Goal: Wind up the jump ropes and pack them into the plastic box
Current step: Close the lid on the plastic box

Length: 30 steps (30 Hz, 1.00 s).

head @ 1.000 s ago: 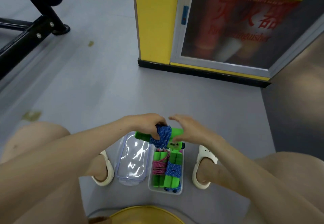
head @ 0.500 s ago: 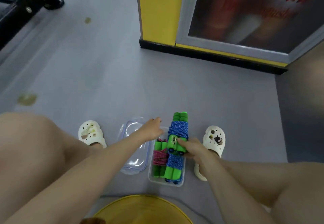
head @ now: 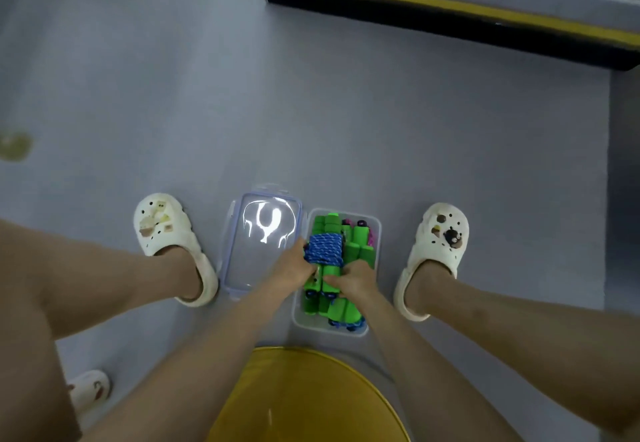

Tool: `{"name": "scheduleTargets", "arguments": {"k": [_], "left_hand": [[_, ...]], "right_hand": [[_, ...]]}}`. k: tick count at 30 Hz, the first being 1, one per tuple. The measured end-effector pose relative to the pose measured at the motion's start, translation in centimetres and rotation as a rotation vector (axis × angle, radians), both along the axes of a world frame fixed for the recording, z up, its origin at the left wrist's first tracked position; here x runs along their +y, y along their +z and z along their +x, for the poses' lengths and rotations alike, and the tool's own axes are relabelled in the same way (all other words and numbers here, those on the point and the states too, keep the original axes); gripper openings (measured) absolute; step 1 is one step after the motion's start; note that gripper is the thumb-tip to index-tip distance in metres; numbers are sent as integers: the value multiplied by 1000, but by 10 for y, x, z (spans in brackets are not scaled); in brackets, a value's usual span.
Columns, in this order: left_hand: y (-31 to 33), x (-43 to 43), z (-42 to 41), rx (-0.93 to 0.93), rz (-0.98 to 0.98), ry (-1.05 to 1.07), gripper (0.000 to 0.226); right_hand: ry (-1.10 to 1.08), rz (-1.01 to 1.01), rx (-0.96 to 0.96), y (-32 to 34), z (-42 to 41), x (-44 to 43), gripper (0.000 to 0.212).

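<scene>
Rope, blue cord wound round green handles, lies on top of the other ropes inside the box, along its left wall. The left hand has its grip closed on the cord, the right hand grips the handles toward the box's near end. The lid lies flat just left of the box.

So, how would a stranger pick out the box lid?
On the grey floor, between the left clog and the right clog, two clear plastic pieces lie side by side. The lid is nearer the left clog: flat, reflecting light, while the box holds green-handled ropes.
</scene>
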State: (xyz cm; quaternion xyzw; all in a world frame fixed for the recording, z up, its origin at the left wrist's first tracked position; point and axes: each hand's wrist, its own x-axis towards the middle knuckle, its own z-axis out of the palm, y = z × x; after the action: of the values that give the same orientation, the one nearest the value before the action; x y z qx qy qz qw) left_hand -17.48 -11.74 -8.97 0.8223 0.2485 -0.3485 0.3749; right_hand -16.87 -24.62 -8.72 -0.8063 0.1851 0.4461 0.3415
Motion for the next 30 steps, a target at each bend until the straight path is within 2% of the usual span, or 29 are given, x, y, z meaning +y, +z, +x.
{"name": "scheduleTargets", "arguments": {"k": [4,6,8,10,13,17,22,25,30], "left_hand": [[-9,-1,-9,-104,88,-5,48],[-13,-5,-12,-130,97,-11,44],[-14,-7,-16,-138,97,-27,42],[-15,-7,-20,-151,104,-54,46],[-16,-7,-23,-154,113,-133,56],[-20,-6,-20,-151,121,-156,71],[-28,-10,-19,-177,152,-108,70],[-31,-15,-21,-189,177,3,69],[-36,-7,-24,-17,96,303,97]], "right_hand": [[152,-139,-247,2,-8,6,46],[388,-239,-406,2,-10,6,55],[616,-289,-515,-1,-7,0,77],[766,-246,-531,-4,1,-7,98],[911,-231,-476,-6,10,-8,113],[923,-268,-451,-9,11,0,113],[887,-295,-442,-19,11,8,105],[888,-295,-427,-24,13,11,104],[873,-275,-401,-28,15,9,108]]}}
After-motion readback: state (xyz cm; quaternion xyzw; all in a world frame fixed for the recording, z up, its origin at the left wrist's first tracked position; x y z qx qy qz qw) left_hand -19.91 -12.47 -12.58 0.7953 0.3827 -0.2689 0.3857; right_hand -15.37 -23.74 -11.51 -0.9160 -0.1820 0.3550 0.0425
